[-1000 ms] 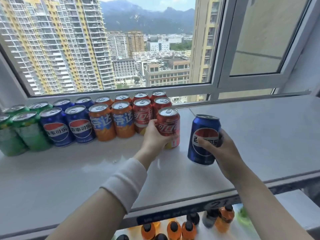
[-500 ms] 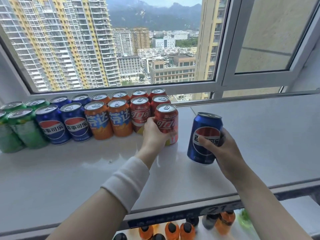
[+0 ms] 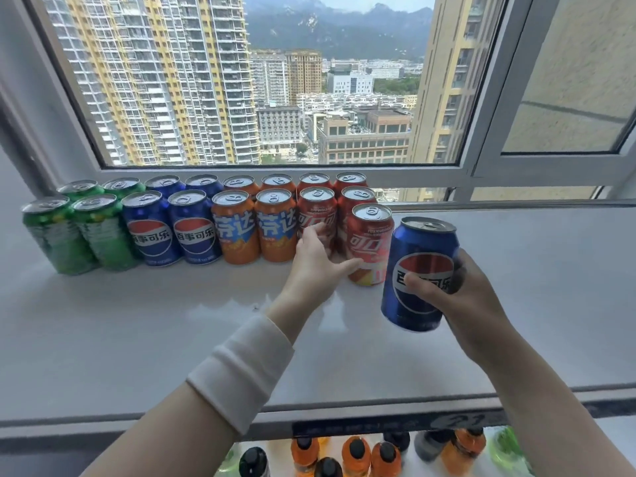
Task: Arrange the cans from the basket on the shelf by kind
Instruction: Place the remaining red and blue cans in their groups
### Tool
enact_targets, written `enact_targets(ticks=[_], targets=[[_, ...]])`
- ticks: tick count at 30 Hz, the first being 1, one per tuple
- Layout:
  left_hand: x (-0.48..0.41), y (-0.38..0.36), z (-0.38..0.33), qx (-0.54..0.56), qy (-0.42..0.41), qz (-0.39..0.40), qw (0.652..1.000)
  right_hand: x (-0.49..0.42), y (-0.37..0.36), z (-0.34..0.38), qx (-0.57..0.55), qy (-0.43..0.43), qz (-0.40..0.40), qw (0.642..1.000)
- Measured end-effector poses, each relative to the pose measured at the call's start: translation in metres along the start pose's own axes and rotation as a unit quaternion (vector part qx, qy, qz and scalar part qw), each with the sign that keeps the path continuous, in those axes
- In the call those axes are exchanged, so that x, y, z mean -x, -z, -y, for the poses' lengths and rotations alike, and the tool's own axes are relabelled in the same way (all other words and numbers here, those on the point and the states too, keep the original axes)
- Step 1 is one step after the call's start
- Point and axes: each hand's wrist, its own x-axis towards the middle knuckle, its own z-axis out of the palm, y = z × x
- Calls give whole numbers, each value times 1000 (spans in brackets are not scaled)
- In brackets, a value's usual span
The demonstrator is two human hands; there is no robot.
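Cans stand in two rows on the white shelf (image 3: 137, 332) under the window: green cans (image 3: 55, 235) at the left, then blue Pepsi cans (image 3: 192, 232), orange cans (image 3: 237, 232) and red cans (image 3: 318, 208). One more red can (image 3: 373, 235) stands in front of the red group at its right end. My left hand (image 3: 311, 270) lies open beside it, thumb touching its lower left and fingertips against the red can behind. My right hand (image 3: 471, 297) grips a blue Pepsi can (image 3: 420, 266), slightly tilted, just right of the front red can.
The window frame (image 3: 275, 173) runs right behind the back row. To the right of the cans the shelf is bare. Below the shelf's front edge, several bottles with orange and dark caps (image 3: 356, 456) stand in a container.
My left hand has let go of the front red can and opened, sliding a little left. The blue Pepsi can in my right hand has moved closer to the red can.
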Motion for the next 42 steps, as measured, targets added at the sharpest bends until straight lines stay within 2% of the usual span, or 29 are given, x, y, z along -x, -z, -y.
enact_targets(ticks=[4,10,14,19,29,42], targets=[[20,59,6,-5,-8,-7,1000,-7,-51,13,3,13,45,999],[34,158,39,-59,3,-90,994,-26,-149,13,-13,11,117,993],[39,224,68,-60,30,-147,987,-37,-225,7,-10,-1,135,991],[43,276,101,-39,61,-168,983,-52,-292,-11,-2,-14,137,990],[31,303,133,-25,62,-139,988,-68,-335,-36,26,0,110,994],[16,288,130,-26,24,-33,999,-73,-336,-41,63,38,86,994]])
